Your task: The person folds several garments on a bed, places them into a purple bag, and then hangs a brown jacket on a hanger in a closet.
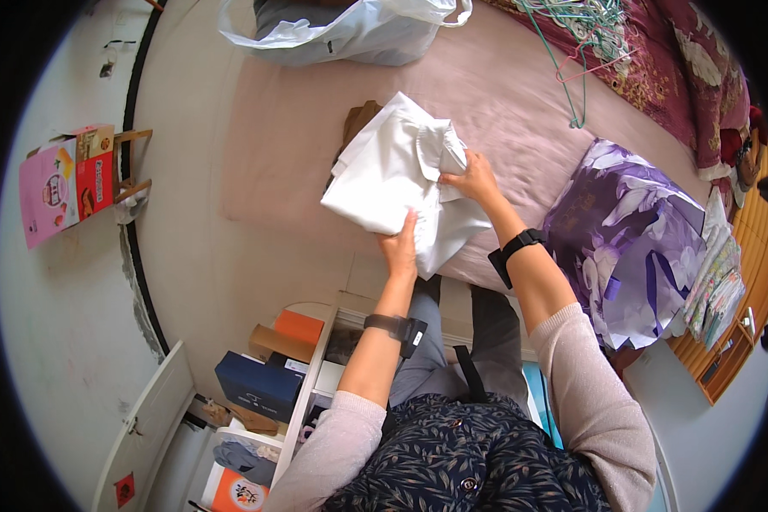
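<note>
A folded white collared shirt (384, 173) is held over the pink bed sheet (281, 147). My left hand (400, 249) grips its lower edge, thumb on top and the fingers hidden beneath the cloth. Near the collar, my right hand (477, 176) pinches the fabric between thumb and fingers. Loose white cloth hangs down between my two hands. Behind the shirt, partly covered by it, lies a brown garment (360, 121) on the bed.
A white plastic bag (371, 32) stands at the far side of the bed. Hangers (582, 38) lie on a red patterned blanket (672, 115). At right is a purple floral bag (621, 243). An open drawer (307, 384) and a blue box (259, 384) are at lower left.
</note>
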`<state>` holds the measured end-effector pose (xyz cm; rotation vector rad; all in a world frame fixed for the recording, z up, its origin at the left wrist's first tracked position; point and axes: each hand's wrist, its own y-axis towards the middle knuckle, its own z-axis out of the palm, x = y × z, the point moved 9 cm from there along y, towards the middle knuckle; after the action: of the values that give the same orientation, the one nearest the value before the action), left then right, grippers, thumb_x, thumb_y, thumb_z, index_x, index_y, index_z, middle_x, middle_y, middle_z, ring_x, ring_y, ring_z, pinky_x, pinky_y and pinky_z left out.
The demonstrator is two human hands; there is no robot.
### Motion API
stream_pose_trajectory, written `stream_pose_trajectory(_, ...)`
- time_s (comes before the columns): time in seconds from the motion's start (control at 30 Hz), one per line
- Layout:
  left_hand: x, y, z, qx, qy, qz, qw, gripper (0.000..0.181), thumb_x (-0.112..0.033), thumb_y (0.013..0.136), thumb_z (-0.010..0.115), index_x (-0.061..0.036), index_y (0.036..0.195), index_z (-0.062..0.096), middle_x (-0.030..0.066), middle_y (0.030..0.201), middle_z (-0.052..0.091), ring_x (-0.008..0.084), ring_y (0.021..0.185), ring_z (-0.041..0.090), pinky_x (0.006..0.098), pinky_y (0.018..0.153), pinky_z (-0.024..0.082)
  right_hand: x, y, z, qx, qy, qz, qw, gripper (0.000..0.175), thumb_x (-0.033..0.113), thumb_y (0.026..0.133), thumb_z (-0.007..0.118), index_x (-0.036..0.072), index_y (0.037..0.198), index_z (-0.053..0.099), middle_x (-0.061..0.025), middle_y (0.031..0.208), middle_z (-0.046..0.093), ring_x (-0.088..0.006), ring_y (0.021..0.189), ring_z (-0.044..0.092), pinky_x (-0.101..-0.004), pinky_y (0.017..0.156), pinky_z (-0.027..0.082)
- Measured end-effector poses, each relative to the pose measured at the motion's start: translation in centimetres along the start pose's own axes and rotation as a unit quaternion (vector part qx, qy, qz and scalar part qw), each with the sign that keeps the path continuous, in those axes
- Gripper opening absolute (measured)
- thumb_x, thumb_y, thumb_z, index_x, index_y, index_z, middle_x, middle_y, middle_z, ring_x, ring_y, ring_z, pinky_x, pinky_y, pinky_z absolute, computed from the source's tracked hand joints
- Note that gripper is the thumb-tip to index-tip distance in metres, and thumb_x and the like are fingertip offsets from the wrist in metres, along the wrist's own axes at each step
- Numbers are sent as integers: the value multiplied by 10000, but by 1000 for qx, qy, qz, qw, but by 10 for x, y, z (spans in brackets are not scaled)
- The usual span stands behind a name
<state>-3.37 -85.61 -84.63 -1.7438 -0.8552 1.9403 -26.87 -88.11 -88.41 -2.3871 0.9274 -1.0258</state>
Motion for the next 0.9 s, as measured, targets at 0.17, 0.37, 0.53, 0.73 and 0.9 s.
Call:
stream_pose_trajectory(0.17,-1,2,19,65,-97,-144,983,496,-72,712,752,29,1141,523,95,1103,572,187,978,567,299,847,463,8,-14,-10,-47,-24,-6,999,759,410,584,810,34,1183,536,-186,1126,530,-345,1072,497,-415,883,433)
stream_pose_trajectory(0.37,-60,-41,23,282,-105,-175,937,419,-170,781,598,56,1130,550,133,1068,620,225,973,597,336,888,462,37,-67,-26,191,348,-74,915,665,333,703,754,-22,1208,507,-122,1212,510,-207,1110,484,-333,916,407)
stream_pose_trajectory(0.53,-111,-113,-29,268,-92,-266,922,495,-156,708,631,72,1140,552,148,1076,618,238,948,614,336,879,476,31,-142,-27,242,641,74,724,945,721,753,465,66,1408,277,-111,1384,382,-233,1240,410,-355,1018,357)
stream_pose_trajectory(0.73,-166,-174,-104,169,-29,-195,966,668,-292,602,625,12,1185,509,152,1099,594,297,922,604,387,823,513,86,-227,10,421,767,116,470,925,760,791,294,70,1408,285,-115,1411,362,-260,1232,439,-389,1003,398)
stream_pose_trajectory(0.9,-184,-209,-104,209,-12,-207,956,681,-280,607,618,24,1205,498,164,1111,600,303,937,614,394,816,522,108,-305,-54,485,736,14,472,874,659,814,464,51,1410,266,-99,1388,379,-197,1230,422,-357,1018,361)
